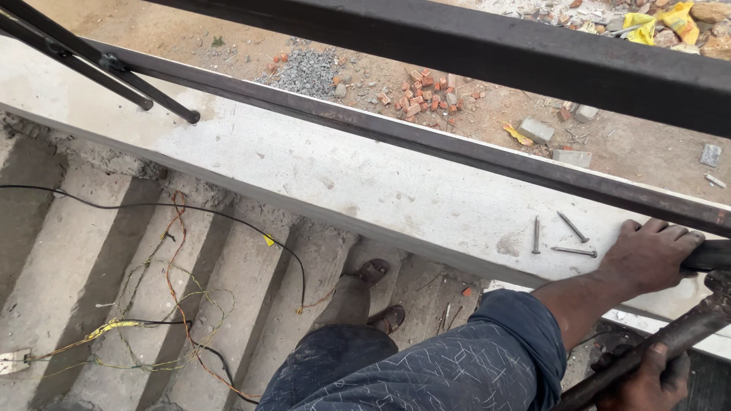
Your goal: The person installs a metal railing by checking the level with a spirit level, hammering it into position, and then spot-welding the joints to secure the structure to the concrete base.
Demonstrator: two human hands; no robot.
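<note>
On bare concrete stairs strewn with wires, the left hand grips a dark rail beside three nails on the ledge; the right hand clasps a rusty bar.

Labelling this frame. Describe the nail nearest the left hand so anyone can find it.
Start at the pale concrete ledge under the dark steel rail. Three nails lie by the left hand. Yours is the nail lying flat, pointing at the hand; the other two stand steeper, farther off.
</note>
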